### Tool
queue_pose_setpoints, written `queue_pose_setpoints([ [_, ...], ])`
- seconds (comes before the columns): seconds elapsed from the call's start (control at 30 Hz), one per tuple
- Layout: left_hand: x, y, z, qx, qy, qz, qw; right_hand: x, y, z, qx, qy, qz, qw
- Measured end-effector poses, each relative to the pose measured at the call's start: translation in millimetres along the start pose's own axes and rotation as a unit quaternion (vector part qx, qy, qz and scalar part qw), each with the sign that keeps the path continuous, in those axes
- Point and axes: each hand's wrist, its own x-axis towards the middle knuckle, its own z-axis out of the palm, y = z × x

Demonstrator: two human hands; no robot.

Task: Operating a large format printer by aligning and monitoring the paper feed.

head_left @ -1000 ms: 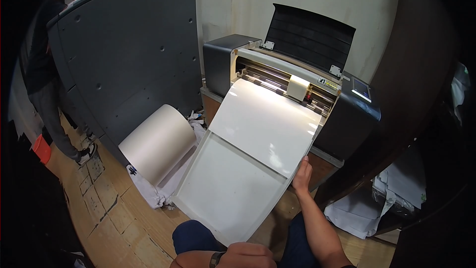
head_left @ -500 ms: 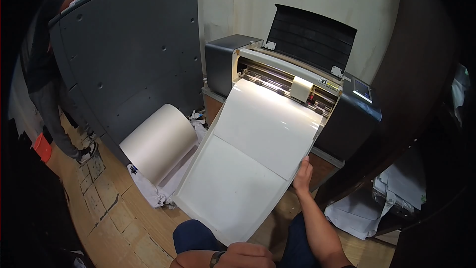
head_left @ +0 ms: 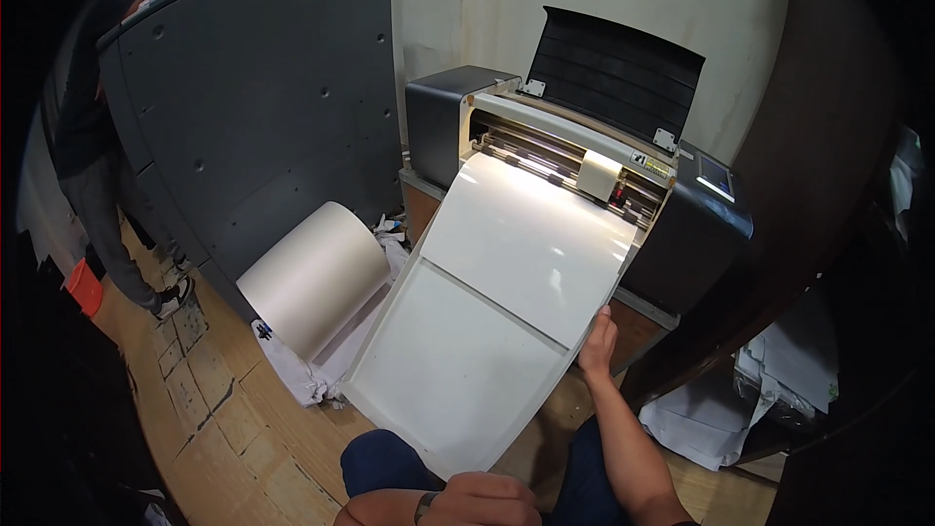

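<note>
At the lower edge, the left hand (head_left: 487, 499) is seen curled, resting near the knee (head_left: 385, 463) in dark blue trousers; nothing is seen to be held in it, though its fingers are partly cut off by the frame. A dark band is worn on its wrist. Just above it, the near end of the sheet (head_left: 506, 297) hangs over the lap.

The right hand (head_left: 599, 341) is raised along the sheet's right edge, its fingers extended and closed on that edge; the thumb is hidden behind the sheet. The sheet is wide, white and glossy, and is crossed by a crease or seam near its middle. Its far end is fed out of the slot of the cutter (head_left: 584, 161), a grey and black machine with its black lid (head_left: 614, 73) raised. A small cream carriage (head_left: 599, 173) is seen on the rail, just above the sheet.

To the left, a roll (head_left: 312, 278) of white material lies on crumpled white paper (head_left: 292, 370) on the floor (head_left: 243, 429) of worn wooden blocks, just beside the sheet. Behind the roll a large grey cabinet (head_left: 253, 117) is seen. At the far left another person (head_left: 93, 136) in dark clothes stands beside that cabinet. White papers (head_left: 721, 409) are piled at the right, beyond the forearm.
</note>
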Motion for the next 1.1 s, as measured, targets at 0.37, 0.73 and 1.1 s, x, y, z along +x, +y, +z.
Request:
queue_pose_setpoints([
  [0.37,9,-5,-8,0.022,-0.053,-0.006,0.998,-1,-8,4,0.018,0.013,-0.004,1.0],
  [0.73,3,-3,2,0.017,-0.027,0.013,0.999,-1,-6,1,0.005,-0.011,0.016,1.0],
  [1.1,2,-2,3,-0.01,-0.013,0.007,1.0,-1,-5,2,0.007,-0.004,0.01,1.0],
])
